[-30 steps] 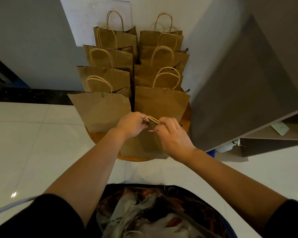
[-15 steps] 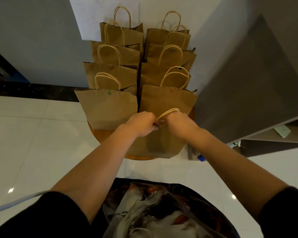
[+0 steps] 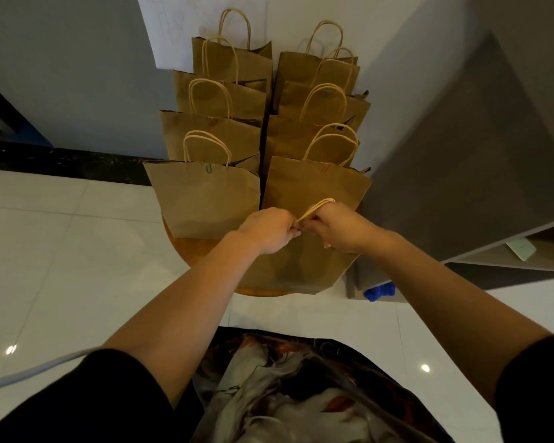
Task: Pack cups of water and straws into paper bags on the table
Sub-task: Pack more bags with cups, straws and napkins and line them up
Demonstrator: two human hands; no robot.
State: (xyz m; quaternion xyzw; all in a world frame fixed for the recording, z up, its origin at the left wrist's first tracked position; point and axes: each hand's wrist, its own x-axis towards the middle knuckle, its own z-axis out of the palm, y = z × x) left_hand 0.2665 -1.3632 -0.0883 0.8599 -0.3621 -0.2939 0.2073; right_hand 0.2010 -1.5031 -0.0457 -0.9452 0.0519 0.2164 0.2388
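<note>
Left hand (image 3: 267, 230) and right hand (image 3: 336, 227) both grip the top of the nearest bag (image 3: 301, 266), fingers curled at its handle (image 3: 315, 207), on the bench (image 3: 202, 251).

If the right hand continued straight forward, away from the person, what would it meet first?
Probably the front face of the paper bag behind. The right hand pinches the top of the nearest bag by its handle, and that next bag stands directly beyond it. The depth between them is unclear.
</note>
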